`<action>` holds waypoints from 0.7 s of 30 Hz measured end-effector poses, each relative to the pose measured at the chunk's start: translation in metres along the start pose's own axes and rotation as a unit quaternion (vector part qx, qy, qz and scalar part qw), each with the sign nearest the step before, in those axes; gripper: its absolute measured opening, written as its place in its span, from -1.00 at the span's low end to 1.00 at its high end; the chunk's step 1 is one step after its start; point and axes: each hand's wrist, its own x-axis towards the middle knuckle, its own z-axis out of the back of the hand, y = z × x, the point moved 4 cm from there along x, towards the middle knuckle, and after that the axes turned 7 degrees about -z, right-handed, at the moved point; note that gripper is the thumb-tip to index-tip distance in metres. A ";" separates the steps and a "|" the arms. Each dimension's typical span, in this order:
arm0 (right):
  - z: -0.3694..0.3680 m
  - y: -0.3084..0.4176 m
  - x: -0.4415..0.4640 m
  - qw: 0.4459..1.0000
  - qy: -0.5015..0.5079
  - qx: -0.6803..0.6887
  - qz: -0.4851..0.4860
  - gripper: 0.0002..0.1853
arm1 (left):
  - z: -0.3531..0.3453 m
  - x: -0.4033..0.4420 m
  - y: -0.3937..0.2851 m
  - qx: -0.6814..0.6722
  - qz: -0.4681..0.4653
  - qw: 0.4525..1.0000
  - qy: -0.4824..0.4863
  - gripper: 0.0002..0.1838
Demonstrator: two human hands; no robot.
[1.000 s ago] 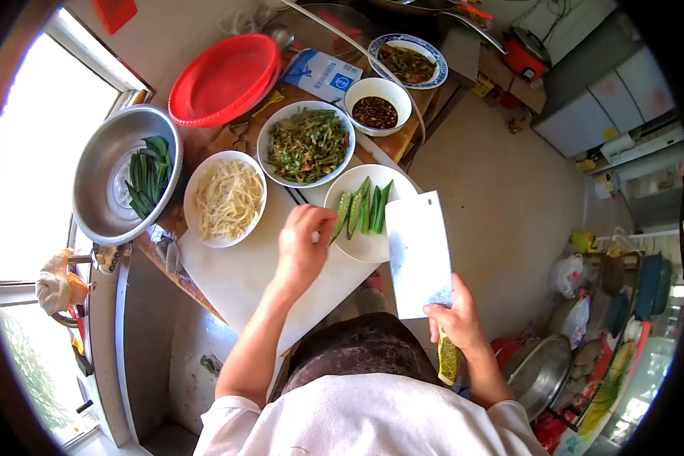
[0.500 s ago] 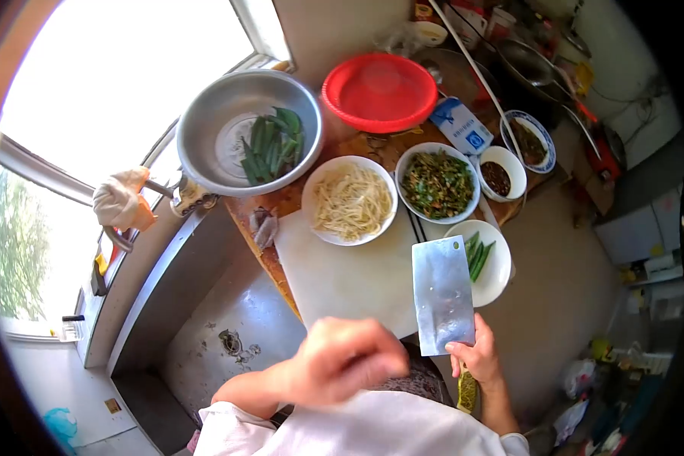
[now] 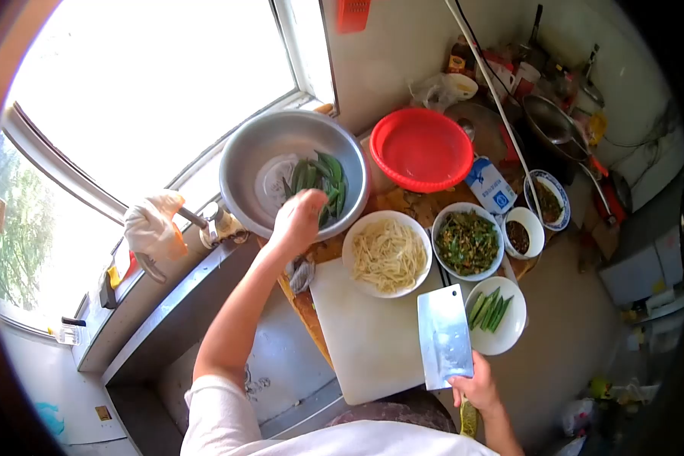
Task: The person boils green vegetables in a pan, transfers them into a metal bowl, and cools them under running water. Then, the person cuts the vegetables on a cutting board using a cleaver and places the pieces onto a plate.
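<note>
My left hand (image 3: 299, 220) is at the near edge of the metal basin (image 3: 239, 163), over the green okra pods (image 3: 328, 173) inside; its fingers are curled and what they hold, if anything, is hidden. In my right hand (image 3: 475, 384) is a cleaver (image 3: 444, 334), blade raised beside the white cutting board (image 3: 357, 334). Just right of the blade, a white plate (image 3: 514, 334) bears several okra pods (image 3: 490, 310). A bowl of pale shreds (image 3: 388, 254) stands at the board's far end.
A bowl of cooked greens (image 3: 467, 242), a bowl of dark sauce (image 3: 518, 236) and a blue-rimmed dish (image 3: 558, 220) stand to the right. Behind are a red basin (image 3: 422, 148) and a blue-white packet (image 3: 492, 186). A cloth-draped faucet (image 3: 156, 226) is at left.
My left hand has moved from beside the plate, across my front, to the metal basin at the left. The view has turned left. The cleaver stays in my right hand.
</note>
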 end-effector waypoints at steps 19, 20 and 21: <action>0.004 -0.012 0.000 0.999 -0.027 0.020 0.011 -0.59 | 0.028 0.037 -0.020 -0.110 -0.027 0.991 0.077 -0.78; 0.002 -0.012 -0.001 1.000 -0.026 0.009 0.002 -0.60 | 0.022 0.001 -0.041 -0.295 0.046 0.944 0.140 -0.75; 0.000 -0.011 -0.001 1.000 -0.022 0.008 0.004 -0.61 | 0.022 -0.033 -0.071 -0.299 0.078 0.931 0.195 -0.72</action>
